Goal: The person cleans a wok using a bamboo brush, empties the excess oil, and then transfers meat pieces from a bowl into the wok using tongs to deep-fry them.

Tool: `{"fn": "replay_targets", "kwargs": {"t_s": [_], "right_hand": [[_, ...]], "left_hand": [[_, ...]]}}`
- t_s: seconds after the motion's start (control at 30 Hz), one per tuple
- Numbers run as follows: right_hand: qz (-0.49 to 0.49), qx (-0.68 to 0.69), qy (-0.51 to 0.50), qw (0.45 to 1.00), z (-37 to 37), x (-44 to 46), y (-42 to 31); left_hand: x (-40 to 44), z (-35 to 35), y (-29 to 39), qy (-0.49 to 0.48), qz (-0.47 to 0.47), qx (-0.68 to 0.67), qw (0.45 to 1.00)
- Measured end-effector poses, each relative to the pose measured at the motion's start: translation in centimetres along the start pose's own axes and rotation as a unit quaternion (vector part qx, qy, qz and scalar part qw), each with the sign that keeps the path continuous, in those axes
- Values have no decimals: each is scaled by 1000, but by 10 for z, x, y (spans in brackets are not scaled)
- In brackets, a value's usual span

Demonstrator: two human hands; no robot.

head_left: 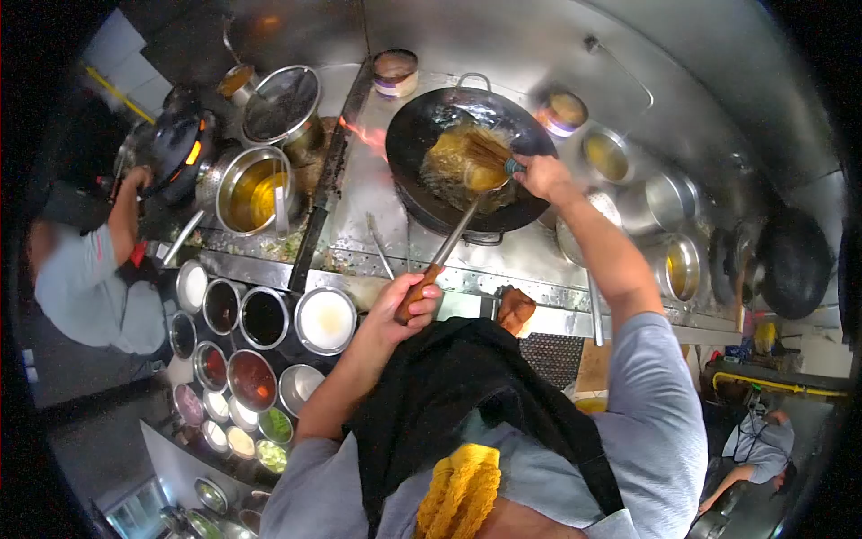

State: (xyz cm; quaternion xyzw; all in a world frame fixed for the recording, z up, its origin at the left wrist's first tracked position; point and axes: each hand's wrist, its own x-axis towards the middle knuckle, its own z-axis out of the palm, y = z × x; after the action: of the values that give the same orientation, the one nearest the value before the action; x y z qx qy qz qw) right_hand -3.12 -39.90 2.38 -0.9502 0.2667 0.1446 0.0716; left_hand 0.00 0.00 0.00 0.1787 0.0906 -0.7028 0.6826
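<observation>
My left hand [406,307] is closed around the wooden handle of a ladle [462,225]. The ladle's metal shaft slants up into a large black wok [422,184], and its bowl sits over the wok's middle. In my right hand [541,178] is a bamboo wok brush [489,154], gripped at its bound end. Its bristles point left, down into the wok, right beside the ladle bowl. Yellowish-brown, foamy-looking liquid [446,154] lies in the wok around both tools.
A flame [364,136] shows left of the wok. Pots of yellow liquid [256,193] stand to the left and right. Several containers of sauces and ingredients [251,377] crowd the lower left. A co-worker [99,278] handles another wok [180,148] at far left; another person [759,449] is lower right.
</observation>
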Motion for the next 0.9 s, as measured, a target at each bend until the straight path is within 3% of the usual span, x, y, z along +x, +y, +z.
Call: {"fn": "replay_targets", "kwargs": {"t_s": [0.07,0.1,0.17,0.2,0.27,0.3,0.37,0.4,0.5,0.57,0.6,0.63,0.67,0.7,0.8,0.87,0.9], "right_hand": [[-53,77,-105,990,-4,1,-1],[-30,206,-123,970,-27,0,-5],[-58,7,21,998,-10,7,9],[-72,12,24,997,-14,8,-3],[6,181,-157,971,-31,-6,-18],[0,181,-160,970,-27,-10,-20],[-16,8,-20,1000,-22,-7,-23],[-61,33,-6,998,-14,-6,-20],[-45,41,-25,998,-5,2,0],[-49,58,15,997,7,3,0],[35,211,-161,964,-9,-4,-1],[-46,111,-89,989,0,1,13],[-24,46,2,999,-23,-29,-11],[15,24,-1,1000,-24,-28,-23],[-34,124,-77,989,0,-19,2],[23,-22,33,999,-19,-31,-12],[23,-21,34,999,-25,-33,-12]], "left_hand": [[2,-1,-6,-41,7,-55,998],[8,-1,9,-47,26,-22,998],[7,-12,-8,-36,15,-37,999],[-2,1,-4,-28,26,-30,999],[1,-4,-2,-34,32,-31,998],[3,-6,-4,-33,28,-22,999],[4,-10,-8,-57,9,-73,996],[4,-6,-8,-53,19,-62,996],[10,-11,-9,-46,15,-51,998],[13,-9,-7,-64,16,-82,994],[13,-4,-8,-48,26,-46,997],[9,4,-9,-32,37,-10,999],[7,10,-8,-32,18,-24,999],[10,9,-7,-36,9,-21,999],[16,5,-4,-22,6,-19,1000],[17,11,6,3,1,20,1000],[15,17,11,31,-4,57,998]]}}
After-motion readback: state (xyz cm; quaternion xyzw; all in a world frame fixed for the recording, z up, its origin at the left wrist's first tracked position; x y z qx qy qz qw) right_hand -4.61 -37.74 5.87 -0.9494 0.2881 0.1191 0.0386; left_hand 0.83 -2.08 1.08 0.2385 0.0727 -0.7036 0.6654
